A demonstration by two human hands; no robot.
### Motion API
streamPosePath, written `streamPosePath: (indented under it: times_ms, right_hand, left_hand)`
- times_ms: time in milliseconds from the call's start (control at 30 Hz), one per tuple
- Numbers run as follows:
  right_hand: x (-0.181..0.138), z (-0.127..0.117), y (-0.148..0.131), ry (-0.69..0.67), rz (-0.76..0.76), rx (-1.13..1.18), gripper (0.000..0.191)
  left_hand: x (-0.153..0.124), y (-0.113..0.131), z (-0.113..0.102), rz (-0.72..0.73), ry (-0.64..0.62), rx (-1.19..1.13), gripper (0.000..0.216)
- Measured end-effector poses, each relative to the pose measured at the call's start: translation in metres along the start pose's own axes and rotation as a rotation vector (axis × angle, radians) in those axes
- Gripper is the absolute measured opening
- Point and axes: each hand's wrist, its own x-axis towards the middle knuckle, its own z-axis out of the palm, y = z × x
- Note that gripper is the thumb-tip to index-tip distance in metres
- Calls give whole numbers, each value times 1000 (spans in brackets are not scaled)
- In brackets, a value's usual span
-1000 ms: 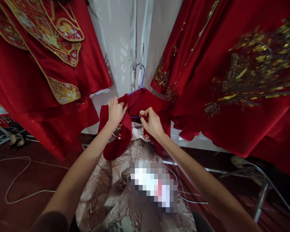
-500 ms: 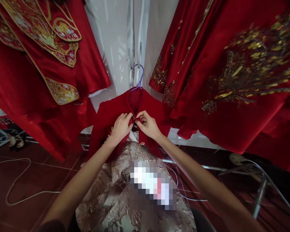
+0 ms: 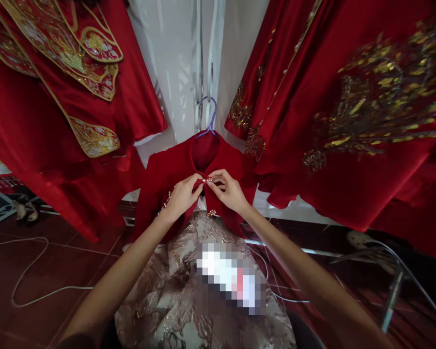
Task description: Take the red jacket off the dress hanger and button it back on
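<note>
A red jacket (image 3: 163, 167) hangs by a purple hanger (image 3: 213, 116) in front of me, its collar rounded open. My left hand (image 3: 184, 196) pinches the front edge just below the collar. Opposite it, my right hand (image 3: 229, 193) pinches the other front edge, the fingertips almost meeting. Between them shows a small pearl-like fastener (image 3: 206, 180) on red cloth; whether it is joined is too small to tell. Lower on the jacket front is a beaded ornament (image 3: 212, 213). Pale brocade fabric (image 3: 174, 300) with a metallic sheen spreads over my lap.
Red embroidered garments hang on both sides, one with gold-edged panels (image 3: 94, 138), another with gold sequins (image 3: 363, 111). A pixelated patch covers part of my lap. Shoes (image 3: 26, 211) and a white cable (image 3: 29, 271) lie on the left floor. A metal-framed chair (image 3: 392, 295) stands right.
Both hands have shifted slightly downward, and the collar opening looks wider and rounder. The pearl-like fastener now shows between the fingertips.
</note>
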Motion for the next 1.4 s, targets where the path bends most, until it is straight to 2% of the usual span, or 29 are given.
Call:
streamPosePath:
  times_ms: [233,367,567,833,1000,1100,1200,1333,1400]
  right_hand:
    - [2,-2,-3,18,-22,0,18]
    - [3,-2,-3,27,-3,53,18]
    - [3,-5,-3,50,28,109,22]
    - [2,-7,-9,66,23,58,23]
    - [5,-6,-6,24,29,37,20]
    - [6,-3,-7,18,-11,-25,22]
    - [-2,0,-9,57,-62,-196,40]
    - [-35,-1,-5,32,-17,-514,76]
    - [-56,-4,5,4,-13,-670,83]
  left_hand:
    - [5,3,-13,102,-125,62,12]
    - [15,4,-19,144,-144,117,14]
    - [26,5,-21,202,-198,221,16]
    - [30,11,-23,290,-250,353,18]
    - [31,12,-24,343,-279,333,16]
    - [25,11,-17,226,-245,200,14]
    - [11,7,-7,52,-226,-111,24]
    - [-11,-2,-1,-211,-332,-694,42]
    - [-20,-7,-5,-313,-409,-870,42]
